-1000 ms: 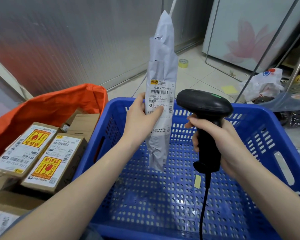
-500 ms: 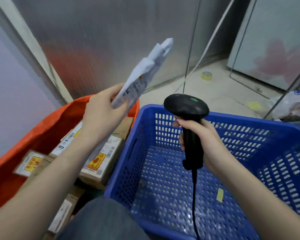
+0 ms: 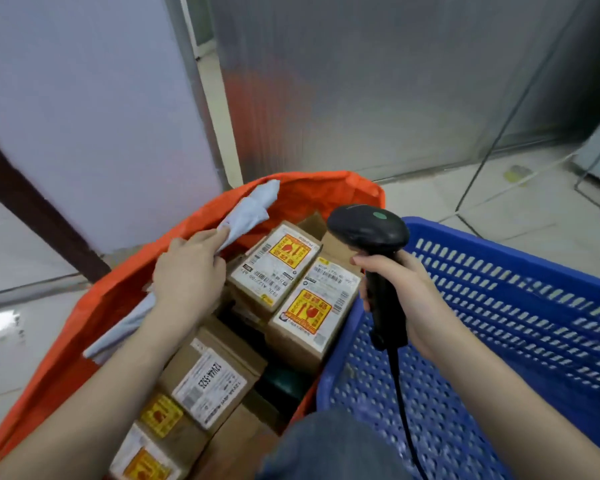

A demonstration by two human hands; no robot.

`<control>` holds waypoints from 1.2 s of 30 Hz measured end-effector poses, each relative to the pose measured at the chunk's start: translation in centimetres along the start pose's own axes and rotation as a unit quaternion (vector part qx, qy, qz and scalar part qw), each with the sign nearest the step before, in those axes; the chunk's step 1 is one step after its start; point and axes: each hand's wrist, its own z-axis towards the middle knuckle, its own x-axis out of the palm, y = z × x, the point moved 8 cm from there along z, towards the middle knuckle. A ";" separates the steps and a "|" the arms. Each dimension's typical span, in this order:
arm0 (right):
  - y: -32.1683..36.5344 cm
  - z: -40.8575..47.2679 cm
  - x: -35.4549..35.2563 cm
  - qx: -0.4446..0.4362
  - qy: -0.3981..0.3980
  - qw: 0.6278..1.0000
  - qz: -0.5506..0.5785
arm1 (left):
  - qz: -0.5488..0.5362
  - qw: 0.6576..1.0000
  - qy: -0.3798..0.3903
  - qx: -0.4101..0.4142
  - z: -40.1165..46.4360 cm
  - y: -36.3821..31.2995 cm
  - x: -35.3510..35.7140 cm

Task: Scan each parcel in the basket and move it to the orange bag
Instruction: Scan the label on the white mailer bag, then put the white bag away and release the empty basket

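At frame centre-left, the left hand (image 3: 187, 275) now grips the grey mailer (image 3: 248, 213) down inside the orange bag (image 3: 118, 292), moved over from above the blue basket (image 3: 499, 306): scanned, release pending. Right hand (image 3: 406, 289) grips the scanner (image 3: 368, 230).

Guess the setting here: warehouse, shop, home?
Likely a small parcel sorting room: labelled boxes fill an orange bag, the right hand holds a barcode scanner, beside a blue basket.

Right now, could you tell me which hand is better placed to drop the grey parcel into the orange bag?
Left. The left hand already grips the grey parcel over the orange bag, while the right hand holds the scanner by the blue basket.
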 end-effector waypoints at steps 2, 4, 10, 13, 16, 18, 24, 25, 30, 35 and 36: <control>-0.6 0.6 0.9 0.008 0.009 1.000 -0.017 | -0.024 0.998 0.052 -0.020 -0.4 0.7 2.0; -1.2 1.2 1.9 0.016 0.019 0.999 -0.022 | -0.067 0.992 0.100 -0.041 -0.8 0.8 3.2; -1.9 2.0 4.2 0.026 0.052 0.998 -0.012 | -0.128 0.980 0.151 -0.038 -1.3 -0.2 3.9; -1.5 1.5 3.5 0.026 0.047 0.999 -0.007 | -0.160 0.976 0.146 -0.025 -1.3 -1.5 2.7; -0.4 0.3 1.9 0.016 0.041 0.999 -0.012 | -0.181 0.977 0.111 0.011 -1.3 -4.2 0.4; 0.6 -0.9 0.3 0.007 0.035 0.999 -0.023 | -0.191 0.975 0.101 0.043 -1.5 -6.8 -0.9; 2.9 -5.2 -6.7 -0.026 -0.042 0.997 -0.053 | -0.223 0.957 0.109 0.153 -3.1 -16.7 -2.5; 3.2 -6.1 -8.0 -0.030 -0.057 0.997 -0.048 | -0.228 0.952 0.113 0.170 -3.5 -18.5 -2.6; 4.2 -11.0 -15.2 -0.040 -0.115 0.992 -0.027 | -0.235 0.931 0.142 0.242 -6.7 -26.9 -2.7; 4.6 -16.2 -21.5 -0.056 -0.166 0.984 -0.039 | -0.265 0.893 0.192 0.310 -11.1 -34.4 -2.2; 4.6 -17.2 -22.7 -0.060 -0.178 0.981 -0.045 | -0.276 0.883 0.208 0.318 -12.0 -35.7 -2.2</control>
